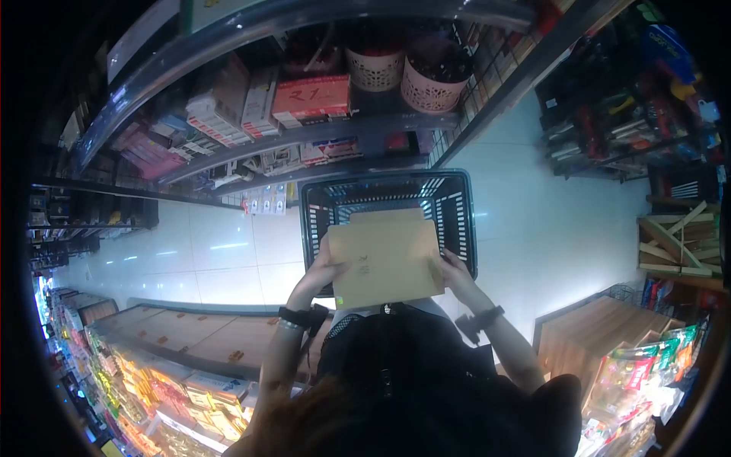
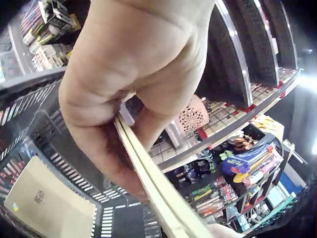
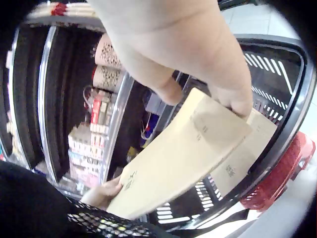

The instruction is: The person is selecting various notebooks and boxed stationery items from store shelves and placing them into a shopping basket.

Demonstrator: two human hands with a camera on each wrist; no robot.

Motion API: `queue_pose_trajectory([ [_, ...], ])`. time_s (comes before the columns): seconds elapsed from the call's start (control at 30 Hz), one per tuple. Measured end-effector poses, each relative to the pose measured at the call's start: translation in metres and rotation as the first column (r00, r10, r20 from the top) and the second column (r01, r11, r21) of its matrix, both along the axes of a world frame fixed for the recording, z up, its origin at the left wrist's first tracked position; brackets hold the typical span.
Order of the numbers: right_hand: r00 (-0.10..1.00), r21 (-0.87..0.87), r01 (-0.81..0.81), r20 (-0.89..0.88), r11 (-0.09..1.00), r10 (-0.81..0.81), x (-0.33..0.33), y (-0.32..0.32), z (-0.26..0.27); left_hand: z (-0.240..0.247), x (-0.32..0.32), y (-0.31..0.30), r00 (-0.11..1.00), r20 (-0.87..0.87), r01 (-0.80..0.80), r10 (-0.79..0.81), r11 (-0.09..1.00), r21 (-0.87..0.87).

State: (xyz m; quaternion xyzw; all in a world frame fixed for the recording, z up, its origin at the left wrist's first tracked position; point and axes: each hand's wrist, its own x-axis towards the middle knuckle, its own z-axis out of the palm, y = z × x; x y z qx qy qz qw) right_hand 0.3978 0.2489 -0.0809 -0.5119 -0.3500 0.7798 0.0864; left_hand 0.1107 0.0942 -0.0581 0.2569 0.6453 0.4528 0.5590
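Left hand (image 1: 324, 270): the grip is closed on the left end of a tan booklet stack (image 1: 396, 266), thumb on the upper face, fingers curled below. Right hand (image 1: 455, 274): the grip is closed on the opposite end; the right wrist view shows thumb and fingers pinching the stack near a corner. Both grips are parted only by the thickness of the stack.

Booklet stack, location: in front of the torso, over the near part of a black shopping basket (image 1: 466, 206), held clear of the basket floor. Orientation: the long axis runs left to right, from hand to hand. In the head view the broad face is turned up toward the camera, with dark print toward the left end and a small green sticker at the near left corner. In the left wrist view the edge shows two thin layers lying together.

Wrists: each carries a dark strap, the left at (image 1: 301, 316).

Basket contents: a second tan booklet (image 2: 59, 198) lies inside, apart from the held stack, and also bears dark print and a small sticker.

Beyond the basket: a tiled floor (image 1: 510, 190) and a dark metal shelf unit. The shelf holds a pink perforated pot (image 1: 432, 85) at its right end, a paler perforated pot (image 1: 375, 70) next to it, and a red box (image 1: 312, 99) farther left.
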Motion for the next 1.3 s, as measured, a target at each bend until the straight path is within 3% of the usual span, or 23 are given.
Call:
queue_pose_trajectory([
  [0.07, 0.961, 0.116, -0.224, 0.195, 0.968, 0.199, -0.005, 0.011, -0.028, -0.028, 0.006, 0.008, 0.998, -0.062, 0.020, -0.021, 1.000, -0.008],
  [0.17, 0.978, -0.083, -0.134, 0.148, 0.988, 0.145, -0.028, 0.031, -0.031, -0.084, 0.005, 0.021, 0.980, -0.196, 0.012, -0.030, 0.996, -0.092],
  [0.2, 0.976, -0.003, -0.051, 0.211, 0.999, 0.050, -0.032, 0.032, -0.054, -0.101, 0.003, 0.026, 0.969, -0.246, 0.002, -0.034, 0.991, -0.131],
  [0.3, 0.975, 0.025, -0.144, 0.172, 0.989, 0.138, -0.038, 0.045, -0.126, -0.142, -0.007, 0.047, 0.982, -0.010, -0.183, 0.189, 0.935, -0.303],
  [0.33, 0.987, 0.011, -0.083, 0.136, 0.997, 0.080, -0.044, 0.045, -0.130, -0.175, -0.012, 0.047, 0.978, -0.027, -0.203, 0.206, 0.919, -0.338],
  [0.4, 0.944, 0.004, -0.175, 0.284, 0.985, 0.167, -0.049, 0.047, -0.169, -0.244, -0.020, 0.042, 0.968, -0.060, -0.248, 0.245, 0.883, -0.399],
  [0.47, 0.911, 0.012, -0.227, 0.356, 0.974, 0.208, -0.042, 0.049, -0.233, -0.245, -0.013, 0.051, 0.943, -0.068, -0.323, 0.326, 0.845, -0.427],
  [0.6, 0.893, 0.129, -0.235, 0.419, 0.963, 0.162, -0.047, 0.049, -0.233, -0.263, 0.005, 0.058, 0.887, -0.209, -0.462, 0.412, 0.799, -0.384],
  [0.7, 0.852, -0.001, -0.265, 0.467, 0.964, 0.234, -0.046, 0.057, -0.239, -0.268, 0.008, 0.057, 0.896, -0.260, -0.435, 0.360, 0.829, -0.351],
  [0.77, 0.911, -0.071, -0.237, 0.329, 0.969, 0.247, -0.033, 0.061, -0.273, -0.289, 0.003, 0.056, 0.893, -0.282, -0.442, 0.351, 0.804, -0.398],
  [0.8, 0.934, -0.108, -0.226, 0.258, 0.968, 0.246, -0.027, 0.060, -0.290, -0.311, -0.002, 0.052, 0.884, -0.214, -0.466, 0.415, 0.758, -0.456],
  [0.9, 0.867, 0.062, -0.401, 0.348, 0.914, 0.356, -0.023, 0.057, -0.312, -0.302, 0.001, 0.057, 0.836, -0.373, -0.541, 0.403, 0.722, -0.431],
  [0.93, 0.802, 0.076, -0.470, 0.452, 0.879, 0.390, -0.026, 0.059, -0.304, -0.300, 0.002, 0.056, 0.843, -0.370, -0.525, 0.390, 0.744, -0.413],
  [1.03, 0.831, 0.072, -0.412, 0.438, 0.908, 0.343, -0.030, 0.060, -0.306, -0.301, 0.007, 0.060, 0.833, -0.412, -0.538, 0.369, 0.713, -0.450],
  [1.13, 0.882, 0.121, -0.311, 0.407, 0.943, 0.238, -0.033, 0.058, -0.315, -0.301, 0.012, 0.062, 0.861, -0.324, -0.508, 0.393, 0.703, -0.497],
  [1.23, 0.828, 0.157, -0.303, 0.531, 0.940, 0.178, -0.042, 0.058, -0.298, -0.312, 0.012, 0.057, 0.901, -0.344, -0.417, 0.264, 0.743, -0.523],
  [1.3, 0.837, 0.083, -0.361, 0.468, 0.929, 0.284, -0.039, 0.061, -0.302, -0.348, 0.001, 0.041, 0.955, -0.223, -0.289, 0.197, 0.791, -0.539],
])
